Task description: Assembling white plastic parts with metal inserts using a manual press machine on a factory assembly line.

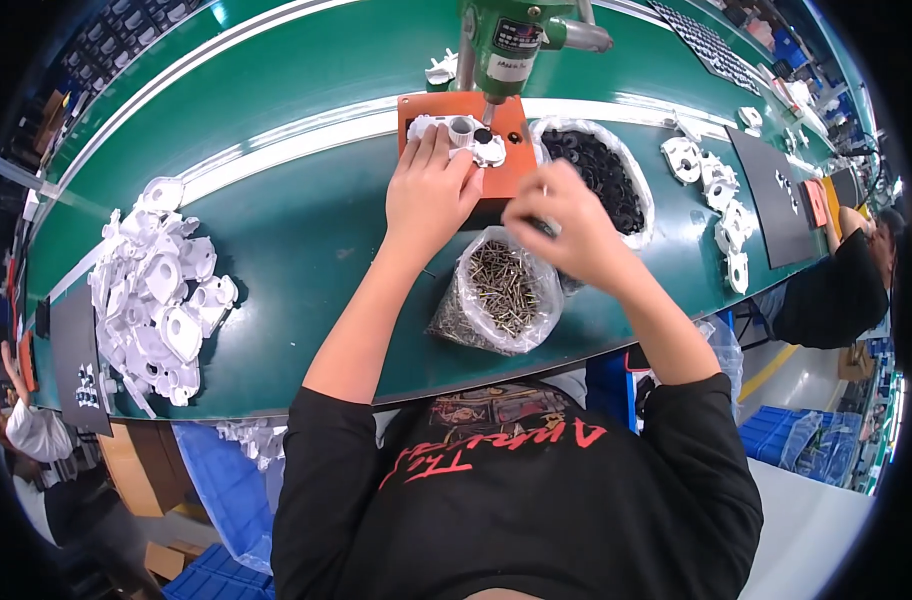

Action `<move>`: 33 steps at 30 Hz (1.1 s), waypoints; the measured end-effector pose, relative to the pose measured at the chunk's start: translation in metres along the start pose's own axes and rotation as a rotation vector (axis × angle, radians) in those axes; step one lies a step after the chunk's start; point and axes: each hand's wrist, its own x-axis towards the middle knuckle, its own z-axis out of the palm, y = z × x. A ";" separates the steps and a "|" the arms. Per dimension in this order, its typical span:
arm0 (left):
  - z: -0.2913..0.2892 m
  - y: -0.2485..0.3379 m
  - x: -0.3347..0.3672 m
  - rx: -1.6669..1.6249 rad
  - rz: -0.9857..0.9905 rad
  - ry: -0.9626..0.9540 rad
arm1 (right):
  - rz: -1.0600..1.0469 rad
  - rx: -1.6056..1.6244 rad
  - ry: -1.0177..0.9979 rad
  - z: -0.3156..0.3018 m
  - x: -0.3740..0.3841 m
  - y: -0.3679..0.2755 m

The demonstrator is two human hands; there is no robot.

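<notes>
My left hand [431, 195] lies on a white plastic housing [461, 131], its fingers over the left side and thumb at the near edge, holding it on an orange fixture [412, 108]. A round black piece [483, 136] sits in the housing, below the tip of a green drill-press-like machine [511, 42]. Beside the fixture, my right hand [573, 228] is raised with curled, motion-blurred fingers. Something small and pale shows at its fingertips, too smeared to name. Below that hand stands a clear bag of metal screws [503, 290].
A bag of black plastic pieces [601, 178] stands right of the fixture. White plastic parts [166, 290] are heaped at the left, and several more [721, 190] lie at the right by a dark mat [773, 195]. Other people work at both ends of the green bench [306, 270].
</notes>
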 end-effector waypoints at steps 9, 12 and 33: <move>0.000 0.000 0.000 -0.020 0.001 0.019 | -0.032 -0.172 -0.238 -0.001 -0.030 -0.018; 0.000 0.000 0.000 -0.012 -0.002 0.013 | 0.033 -0.188 -0.226 0.000 -0.032 -0.019; 0.000 -0.001 -0.001 -0.027 0.010 0.035 | -0.011 -0.416 -0.285 -0.004 -0.043 -0.030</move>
